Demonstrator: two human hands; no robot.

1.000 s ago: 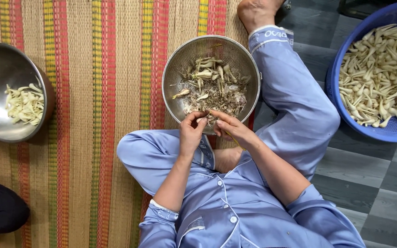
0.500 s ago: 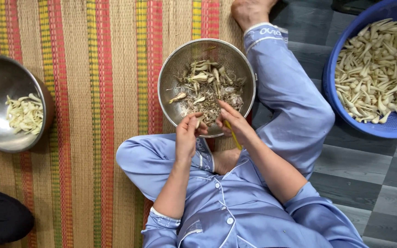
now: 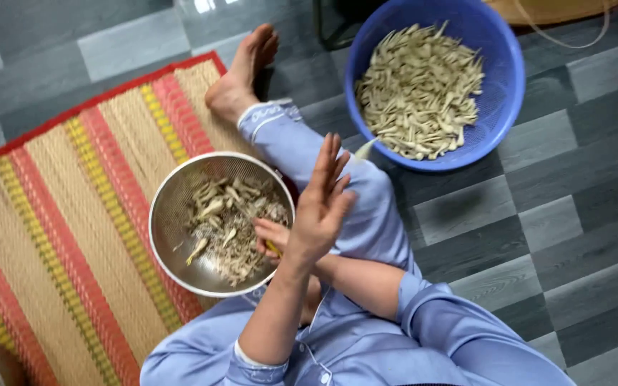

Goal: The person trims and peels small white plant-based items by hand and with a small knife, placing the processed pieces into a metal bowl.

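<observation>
A small yellowish piece [image 3: 273,248], judged light, brittle & best pinched at its ends, was gripped by the right hand [image 3: 272,237] at the steel bowl's [image 3: 168,214] right rim, w/ the left hand [image 3: 321,207] raised above it, released, fingers spread.

Left hand [image 3: 321,207] raised, fingers [image 3: 332,161] spread flat; right hand [image 3: 272,236] curled low beneath the crossing left forearm.

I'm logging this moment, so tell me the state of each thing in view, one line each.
Left hand: raised, open, fingers spread, empty.
Right hand: at the metal bowl's rim, curled on a small yellowish piece.
Metal bowl: upright on the mat, partly filled with peelings.
Blue basket: upright on the floor, holding pale pieces.
Striped mat: flat.
</observation>
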